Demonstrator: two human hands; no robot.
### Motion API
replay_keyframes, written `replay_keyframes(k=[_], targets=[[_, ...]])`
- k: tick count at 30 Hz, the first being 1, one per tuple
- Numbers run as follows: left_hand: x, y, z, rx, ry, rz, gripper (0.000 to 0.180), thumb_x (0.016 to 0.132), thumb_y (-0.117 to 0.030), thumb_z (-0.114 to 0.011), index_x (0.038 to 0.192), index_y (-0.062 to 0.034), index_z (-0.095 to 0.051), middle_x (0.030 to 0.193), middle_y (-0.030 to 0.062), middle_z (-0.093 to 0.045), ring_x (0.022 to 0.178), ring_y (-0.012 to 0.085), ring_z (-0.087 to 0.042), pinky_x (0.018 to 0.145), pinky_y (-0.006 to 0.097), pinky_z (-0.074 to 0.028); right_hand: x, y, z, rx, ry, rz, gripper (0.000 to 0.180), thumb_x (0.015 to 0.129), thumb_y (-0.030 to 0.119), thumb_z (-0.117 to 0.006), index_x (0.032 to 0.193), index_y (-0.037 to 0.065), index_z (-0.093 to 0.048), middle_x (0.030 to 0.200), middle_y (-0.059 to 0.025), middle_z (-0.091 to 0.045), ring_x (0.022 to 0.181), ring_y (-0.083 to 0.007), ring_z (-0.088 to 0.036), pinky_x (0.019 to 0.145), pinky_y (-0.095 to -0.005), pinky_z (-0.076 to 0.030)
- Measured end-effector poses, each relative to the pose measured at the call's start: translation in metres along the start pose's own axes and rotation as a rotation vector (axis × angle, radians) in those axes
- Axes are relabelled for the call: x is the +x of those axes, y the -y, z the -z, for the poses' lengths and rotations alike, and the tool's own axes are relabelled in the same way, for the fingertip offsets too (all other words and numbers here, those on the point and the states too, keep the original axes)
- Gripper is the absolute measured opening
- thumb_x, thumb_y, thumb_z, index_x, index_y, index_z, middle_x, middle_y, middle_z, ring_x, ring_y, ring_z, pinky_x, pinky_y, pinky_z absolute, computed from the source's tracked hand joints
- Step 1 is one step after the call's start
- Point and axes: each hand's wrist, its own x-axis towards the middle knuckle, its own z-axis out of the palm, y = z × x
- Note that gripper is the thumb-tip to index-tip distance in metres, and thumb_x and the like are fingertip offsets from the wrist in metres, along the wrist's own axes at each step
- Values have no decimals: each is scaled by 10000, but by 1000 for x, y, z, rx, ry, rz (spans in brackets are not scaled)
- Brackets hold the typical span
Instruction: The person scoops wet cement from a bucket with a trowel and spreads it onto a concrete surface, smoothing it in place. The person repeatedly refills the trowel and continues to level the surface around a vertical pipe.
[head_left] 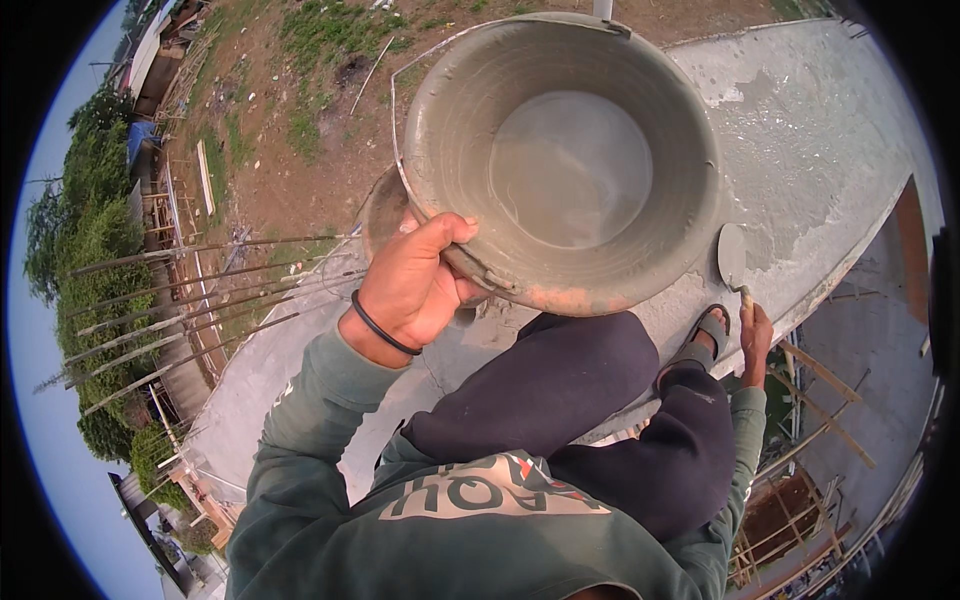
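Head view, left hand (415,285) grips bucket (682,190) by rim, grey slurry (570,168) inside, right hand (756,335) holds trowel (732,255) by handle over concrete (805,135), contact unclear.

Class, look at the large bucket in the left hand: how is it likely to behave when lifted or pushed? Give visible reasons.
The bucket may feel bottom-heavy, since grey liquid seems to cover its base. It could be slippery to grip, as grey residue coats its inside. It might tip easily, since the left hand grips only one side.
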Motion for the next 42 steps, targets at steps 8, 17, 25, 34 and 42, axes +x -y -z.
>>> replay_keyframes(k=[8,17,25,34,42], targets=[[-113,-50,99,-95,-189,-210,566,928,-17,-510,1459,-68,-320,1358,133,-526,1217,282,-585,987,484,-542,22,22,-26,-111,-51,42,372,941,341,-583,1007,-22,-631,937,-293,-655,906,-507,-613,757,-547,-459],[-220,27,186,-239,-484,-225,572,914,1,-507,1464,-54,-364,1402,117,-531,1284,271,-540,1093,450,-456,43,5,-29,-289,-21,270,392,969,347,-563,928,-43,-581,875,-327,-640,846,-524,-613,729,-575,-455],[-281,137,241,-525,-613,-148,585,890,-1,-560,1450,-74,-411,1431,106,-516,1323,284,-501,1134,484,-410,53,13,-14,-362,65,243,431,960,382,-554,923,-46,-583,875,-328,-644,840,-531,-618,742,-572,-469],[-272,269,387,-754,-832,-324,454,918,-88,-598,1351,6,-498,1311,143,-620,1236,295,-581,1053,456,-498,49,22,-18,-242,104,48,426,954,376,-551,917,-47,-580,860,-326,-642,843,-520,-625,737,-566,-467],[-237,264,509,-829,-951,-482,396,915,-127,-588,1222,112,-513,1251,241,-616,1164,367,-607,1052,452,-506,30,44,-8,-250,116,64,391,955,380,-571,928,-10,-577,841,-309,-652,839,-515,-634,720,-571,-473]])
